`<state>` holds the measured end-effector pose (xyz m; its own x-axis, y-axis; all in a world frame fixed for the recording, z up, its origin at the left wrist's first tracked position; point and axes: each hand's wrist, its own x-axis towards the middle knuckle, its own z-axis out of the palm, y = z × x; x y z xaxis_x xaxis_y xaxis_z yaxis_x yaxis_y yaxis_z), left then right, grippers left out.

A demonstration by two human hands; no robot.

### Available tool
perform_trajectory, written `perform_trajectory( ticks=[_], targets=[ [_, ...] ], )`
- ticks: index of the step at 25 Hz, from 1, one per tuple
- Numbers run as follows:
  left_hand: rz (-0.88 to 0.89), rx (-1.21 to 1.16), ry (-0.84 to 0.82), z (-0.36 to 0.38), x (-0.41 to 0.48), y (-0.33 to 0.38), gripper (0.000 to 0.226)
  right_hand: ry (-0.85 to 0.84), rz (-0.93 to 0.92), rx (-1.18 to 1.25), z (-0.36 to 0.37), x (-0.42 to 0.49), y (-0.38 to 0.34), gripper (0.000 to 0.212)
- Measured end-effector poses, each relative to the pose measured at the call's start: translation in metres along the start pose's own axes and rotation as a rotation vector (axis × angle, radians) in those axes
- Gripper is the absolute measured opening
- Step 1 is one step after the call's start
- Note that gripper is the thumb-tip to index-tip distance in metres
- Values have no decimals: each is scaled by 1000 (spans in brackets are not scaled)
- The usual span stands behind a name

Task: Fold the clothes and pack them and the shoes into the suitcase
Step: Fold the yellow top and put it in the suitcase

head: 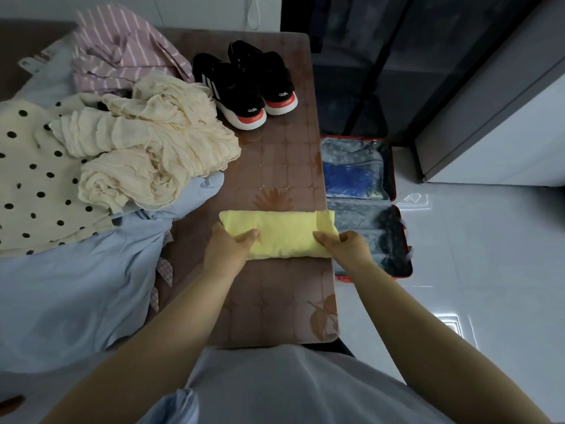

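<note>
Brown patterned desk [290,154] fills the middle of the view, and both hands are at its near right part, one at each end of one folded yellow garment [284,231] lying flat on it. The left hand [227,243] grips the left end with its thumb on top. The right hand [348,243] does the same at the right end, which reaches the desk's edge. To the left lies a heap of four unfolded pieces: a cream crinkled garment [146,142] on top, a polka-dot garment [27,166], a pale blue garment [76,286] and a pink striped garment [122,53]. Two black shoes [235,87] with red heels stand side by side at the far end. One red suitcase [393,179] lies open on the white floor [474,240] just beside the desk.
</note>
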<state>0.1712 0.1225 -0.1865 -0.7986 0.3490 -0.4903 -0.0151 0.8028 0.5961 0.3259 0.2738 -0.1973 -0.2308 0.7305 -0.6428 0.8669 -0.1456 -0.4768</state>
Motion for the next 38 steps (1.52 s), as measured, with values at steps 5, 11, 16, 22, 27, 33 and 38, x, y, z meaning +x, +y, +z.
perform_trajectory(
  ticks=[5,11,16,22,27,33,38],
  targets=[
    [-78,-199,27,18,-1,24,56,-57,48,378,-19,9,21,34],
    [-23,-313,39,112,-28,81,43,-305,147,928,-110,57,87,44],
    [10,-358,36,210,-60,147,35,-321,74,912,-209,112,141,28],
    [-80,-311,54,273,-16,164,47,-324,116,776,-220,187,152,22],
    [-204,-324,-76,355,72,144,62,-273,165,735,-183,283,171,33],
    [-166,-342,-37,490,229,72,55,-237,99,529,-77,467,223,24],
    [54,-234,65,592,381,-6,63,-206,-52,171,40,643,270,22]
  ],
)
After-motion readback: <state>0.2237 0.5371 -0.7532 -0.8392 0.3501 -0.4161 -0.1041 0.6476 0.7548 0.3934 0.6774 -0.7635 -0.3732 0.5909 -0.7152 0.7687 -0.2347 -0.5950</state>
